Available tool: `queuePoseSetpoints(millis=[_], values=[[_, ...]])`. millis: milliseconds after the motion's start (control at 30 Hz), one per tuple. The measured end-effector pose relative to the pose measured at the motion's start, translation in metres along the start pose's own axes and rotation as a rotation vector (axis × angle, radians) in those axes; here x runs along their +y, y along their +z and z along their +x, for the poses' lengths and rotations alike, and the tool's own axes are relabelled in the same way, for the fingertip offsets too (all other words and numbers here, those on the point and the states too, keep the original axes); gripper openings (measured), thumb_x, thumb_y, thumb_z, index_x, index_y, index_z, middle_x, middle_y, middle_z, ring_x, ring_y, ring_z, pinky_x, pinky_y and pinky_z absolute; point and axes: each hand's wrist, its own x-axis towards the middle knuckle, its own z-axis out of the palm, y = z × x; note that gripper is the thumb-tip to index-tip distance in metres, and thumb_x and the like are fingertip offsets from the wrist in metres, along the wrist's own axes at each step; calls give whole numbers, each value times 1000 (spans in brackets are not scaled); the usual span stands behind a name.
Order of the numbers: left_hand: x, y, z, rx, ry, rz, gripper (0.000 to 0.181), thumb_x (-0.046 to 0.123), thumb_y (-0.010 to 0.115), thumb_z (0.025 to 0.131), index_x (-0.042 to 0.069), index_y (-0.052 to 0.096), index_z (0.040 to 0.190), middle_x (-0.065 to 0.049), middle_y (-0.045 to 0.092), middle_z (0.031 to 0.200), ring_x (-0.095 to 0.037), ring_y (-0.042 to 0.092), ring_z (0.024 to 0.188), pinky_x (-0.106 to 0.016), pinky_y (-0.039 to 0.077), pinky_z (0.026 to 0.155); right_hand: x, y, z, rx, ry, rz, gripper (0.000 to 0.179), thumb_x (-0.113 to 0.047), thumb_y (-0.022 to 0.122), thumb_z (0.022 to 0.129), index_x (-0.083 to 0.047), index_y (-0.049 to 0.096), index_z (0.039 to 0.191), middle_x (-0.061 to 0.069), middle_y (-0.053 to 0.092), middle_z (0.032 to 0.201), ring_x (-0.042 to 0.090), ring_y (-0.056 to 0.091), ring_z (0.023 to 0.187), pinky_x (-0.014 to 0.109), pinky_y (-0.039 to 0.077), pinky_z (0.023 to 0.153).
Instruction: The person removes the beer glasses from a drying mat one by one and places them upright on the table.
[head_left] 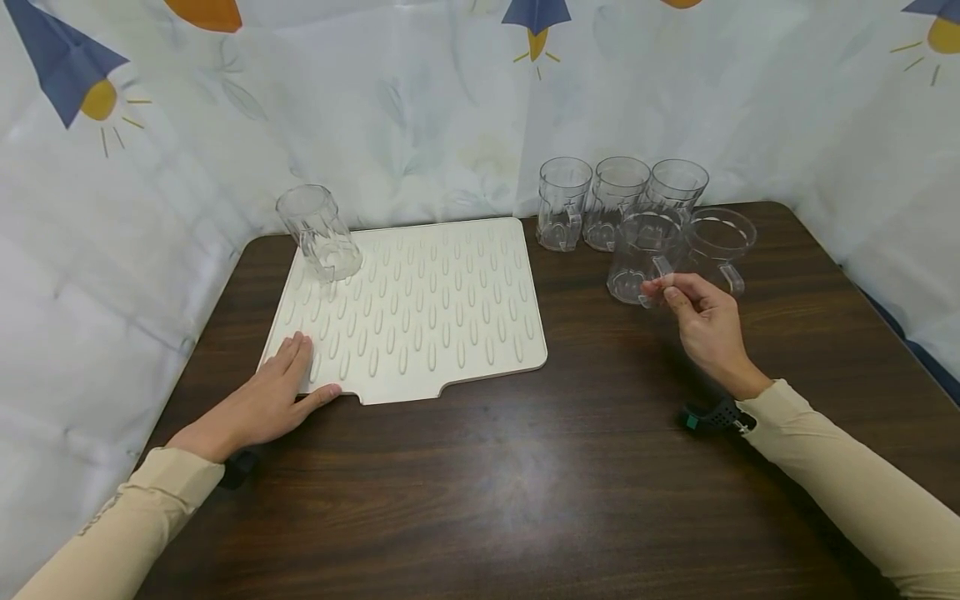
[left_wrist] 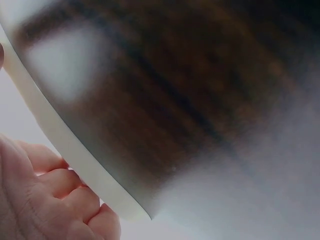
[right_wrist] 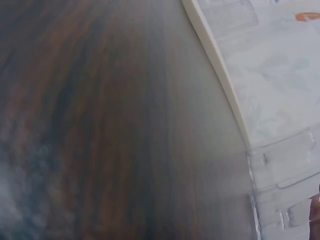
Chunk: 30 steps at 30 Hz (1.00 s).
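Observation:
A clear mug (head_left: 632,260) is pinched by its handle between the thumb and fingers of my right hand (head_left: 708,325). In the right wrist view, part of a clear mug (right_wrist: 282,172) fills the lower right. My left hand (head_left: 266,404) rests on the near left corner of a white ridged draining board (head_left: 420,379), fingers straight and thumb along its front edge. The left wrist view has the board's edge (left_wrist: 95,170) beside the fingers. On the board's far left corner stands another clear mug (head_left: 321,236).
Three clear mugs (head_left: 564,200) stand in a row at the back of the dark wooden table (head_left: 495,492), by the patterned curtain (head_left: 420,117). Another mug (head_left: 720,237) stands just right of the held one, its handle toward the front right.

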Motion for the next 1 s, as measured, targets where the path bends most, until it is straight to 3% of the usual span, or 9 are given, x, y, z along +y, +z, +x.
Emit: queuePoseSetpoints(millis=[233,600,1000], values=[[0,0,-1,-3,-2,-5,105,59,50,104,-19,5,158,-42,0,166,-59,6,156,-72,19,123,0,-1,-1,9,7,-70,22,0,54,105,14,65,118,-21,76,109,-4,72,103,10,55,91],[0,0,-1,-4,0,-8,105,59,50,104,-19,4,158,-42,-1,166,-58,6,156,-72,19,123,0,-2,-3,10,25,-89,25,-2,55,105,11,68,122,-23,75,112,-6,71,106,8,53,97],[-2,2,-1,4,14,-2,104,58,49,105,-20,5,157,-43,0,166,-59,7,156,-71,19,123,0,-6,-5,19,-2,27,35,1,58,103,9,62,136,-15,76,120,-3,73,109,12,57,94]])
